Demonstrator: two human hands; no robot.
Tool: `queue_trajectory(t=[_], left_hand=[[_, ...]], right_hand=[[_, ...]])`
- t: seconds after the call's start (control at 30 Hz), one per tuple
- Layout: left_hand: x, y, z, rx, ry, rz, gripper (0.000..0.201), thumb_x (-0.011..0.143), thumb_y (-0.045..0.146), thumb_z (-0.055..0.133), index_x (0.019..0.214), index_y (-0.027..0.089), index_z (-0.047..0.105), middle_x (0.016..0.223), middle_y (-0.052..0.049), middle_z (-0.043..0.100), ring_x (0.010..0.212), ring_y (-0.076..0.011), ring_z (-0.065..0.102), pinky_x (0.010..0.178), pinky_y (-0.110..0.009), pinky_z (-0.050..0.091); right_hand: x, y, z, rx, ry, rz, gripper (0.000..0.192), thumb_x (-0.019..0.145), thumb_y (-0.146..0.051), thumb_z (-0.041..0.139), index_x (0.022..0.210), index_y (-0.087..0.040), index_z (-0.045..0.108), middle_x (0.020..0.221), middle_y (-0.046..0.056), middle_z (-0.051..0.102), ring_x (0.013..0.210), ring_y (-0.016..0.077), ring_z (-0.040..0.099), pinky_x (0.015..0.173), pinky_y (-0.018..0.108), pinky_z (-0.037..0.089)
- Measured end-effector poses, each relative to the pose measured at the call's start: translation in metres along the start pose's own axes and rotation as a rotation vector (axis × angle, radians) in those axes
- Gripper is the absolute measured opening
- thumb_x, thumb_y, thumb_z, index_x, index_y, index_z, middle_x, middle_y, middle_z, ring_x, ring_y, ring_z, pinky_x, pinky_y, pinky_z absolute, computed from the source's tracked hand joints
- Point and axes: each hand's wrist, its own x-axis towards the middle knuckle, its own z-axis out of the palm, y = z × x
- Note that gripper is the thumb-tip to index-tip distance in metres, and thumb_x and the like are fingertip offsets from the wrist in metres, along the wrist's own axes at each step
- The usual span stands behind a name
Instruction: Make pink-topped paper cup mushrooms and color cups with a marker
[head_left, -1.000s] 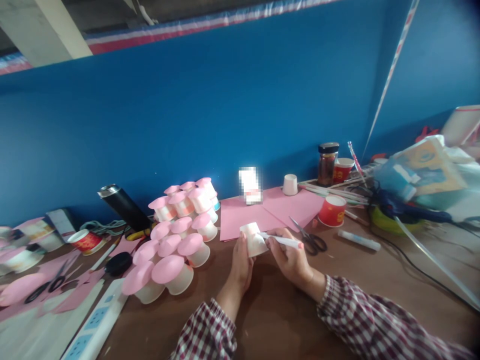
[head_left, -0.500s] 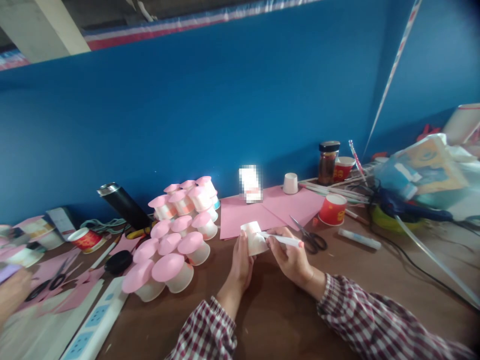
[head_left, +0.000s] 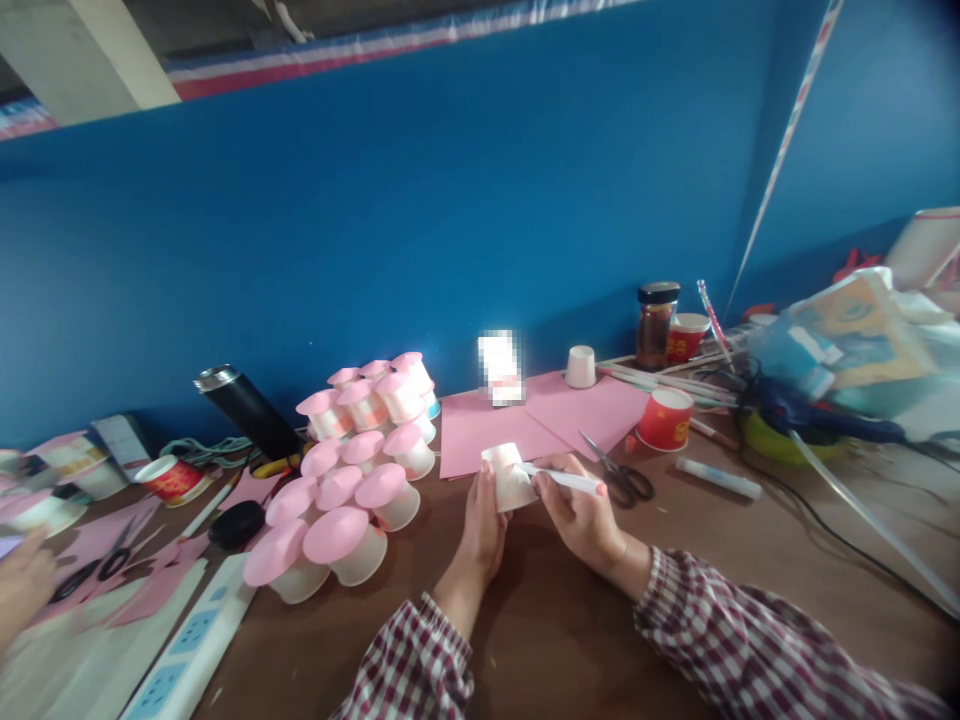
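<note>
My left hand (head_left: 484, 525) is closed around the side of a white paper cup (head_left: 510, 482), which is turned upside down above the brown table. In my right hand (head_left: 581, 520) is a white marker (head_left: 570, 481) with an orange-red end, its tip against or very near the cup's side. Whether it has left a mark there is too small to make out. Pink paper sheets (head_left: 480, 428) lie just beyond the cup. Dark-handled scissors (head_left: 626, 480) rest beside my right hand. To the left stand several upturned cups with pink cone tops (head_left: 337, 535).
A co-worker's hand (head_left: 30, 585) is at the left edge, near paper scraps and scissors (head_left: 105, 568). A power strip (head_left: 191, 635) and a black flask (head_left: 247, 412) are on the left. Rightward are a red paper cup (head_left: 666, 420), a glue stick (head_left: 718, 478), a jar (head_left: 657, 330) and cables.
My hands, the cup and the marker stay almost in place. At the left edge, the co-worker's hand has shifted slightly left with the purple item.
</note>
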Motion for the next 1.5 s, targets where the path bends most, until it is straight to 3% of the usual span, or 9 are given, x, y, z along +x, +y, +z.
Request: queue_trajectory(t=[0.57,0.73,1.37,1.5], left_hand=[[0.0002,-0.0009,-0.0015,0.001,-0.008,0.022,0.037,0.085,0.05,0.045,0.086,0.015,0.059,0.077,-0.002,0.059,0.07,-0.0131,0.053,0.065,-0.025,0.041],[0.0007,-0.0001,-0.0003,-0.006,-0.018,0.015,0.039,0.085,0.051,0.045,0.092,0.016,0.06,0.086,-0.005,0.061,0.076,-0.0143,0.054,0.071,-0.027,0.041],[-0.0008,0.0008,0.0004,0.005,-0.01,0.02,0.038,0.085,0.051,0.046,0.089,0.015,0.058,0.081,-0.003,0.06,0.072,-0.0131,0.053,0.067,-0.025,0.041],[-0.0003,0.0002,0.0,-0.004,-0.028,0.03,0.039,0.085,0.051,0.045,0.088,0.015,0.058,0.081,-0.004,0.061,0.073,-0.0138,0.054,0.068,-0.026,0.042]], right_hand=[[-0.0012,-0.0019,0.0005,0.041,-0.011,-0.009,0.009,0.088,-0.019,0.048,0.092,-0.02,0.056,0.076,0.002,0.062,0.064,0.0143,0.06,0.061,0.024,0.05],[-0.0017,0.0012,0.0019,0.056,0.003,0.045,0.01,0.089,-0.02,0.048,0.096,-0.02,0.055,0.076,0.002,0.061,0.065,0.0141,0.061,0.06,0.023,0.05],[-0.0003,0.0017,0.0017,0.035,0.0,0.013,0.009,0.088,-0.018,0.048,0.094,-0.02,0.054,0.075,0.001,0.061,0.064,0.014,0.06,0.061,0.024,0.049],[-0.0045,0.0033,0.0033,0.111,-0.003,0.063,0.009,0.088,-0.019,0.049,0.095,-0.021,0.053,0.077,0.001,0.061,0.065,0.0141,0.06,0.06,0.024,0.049]])
